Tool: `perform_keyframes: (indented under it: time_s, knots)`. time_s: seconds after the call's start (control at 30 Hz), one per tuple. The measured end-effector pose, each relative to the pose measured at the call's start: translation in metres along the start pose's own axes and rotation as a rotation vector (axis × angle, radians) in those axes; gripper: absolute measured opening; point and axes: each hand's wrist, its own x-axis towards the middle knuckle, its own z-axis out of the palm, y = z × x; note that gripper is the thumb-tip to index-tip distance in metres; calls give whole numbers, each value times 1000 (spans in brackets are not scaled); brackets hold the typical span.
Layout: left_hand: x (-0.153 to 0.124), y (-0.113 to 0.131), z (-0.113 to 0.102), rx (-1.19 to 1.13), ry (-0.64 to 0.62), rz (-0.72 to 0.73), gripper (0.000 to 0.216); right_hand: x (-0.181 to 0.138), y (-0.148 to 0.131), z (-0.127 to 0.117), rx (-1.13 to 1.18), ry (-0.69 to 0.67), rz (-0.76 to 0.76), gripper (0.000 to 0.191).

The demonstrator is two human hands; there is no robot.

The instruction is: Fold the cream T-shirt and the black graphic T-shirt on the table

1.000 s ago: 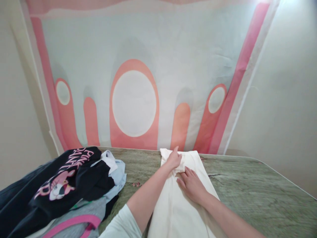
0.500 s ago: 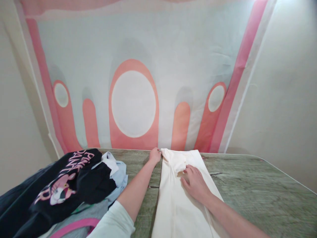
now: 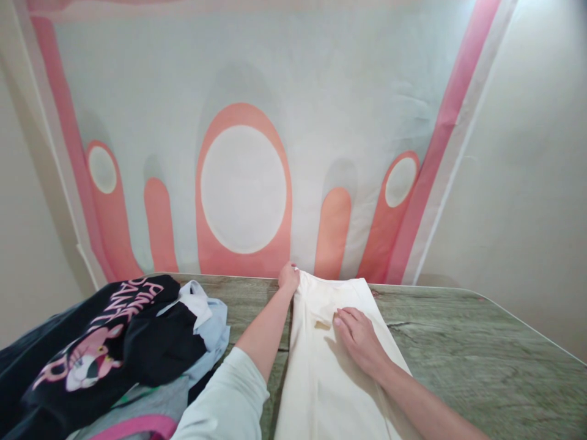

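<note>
A cream garment (image 3: 330, 379) lies folded lengthwise on the grey-green wood-grain table (image 3: 463, 354), its far end near the table's back edge. My left hand (image 3: 288, 277) pinches the garment's far left corner, fingers closed on the cloth. My right hand (image 3: 358, 336) lies flat on the middle of the garment with fingers stretched out, just right of a small tan label.
A heap of clothes (image 3: 110, 354) fills the table's left side: a black shirt with pink cartoon print on top, light blue and grey pieces beneath. A pink and white patterned cloth (image 3: 247, 153) hangs on the wall behind the table. Bare tabletop lies to the right.
My left hand moved from the bunched cloth in the middle to the garment's far left corner and pulled it out flat. The right hand stayed pressed on the cloth.
</note>
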Motion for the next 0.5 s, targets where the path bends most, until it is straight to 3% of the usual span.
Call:
perform_keyframes:
  time_s: [0.3,0.5]
  knots:
    - [-28,-9,-22,132,-35,286,32,-4,-1,2,-93,-20,-43,34]
    - [-63,-19,-39,227,-200,501,30,-5,-8,-2,-96,-56,-136,38]
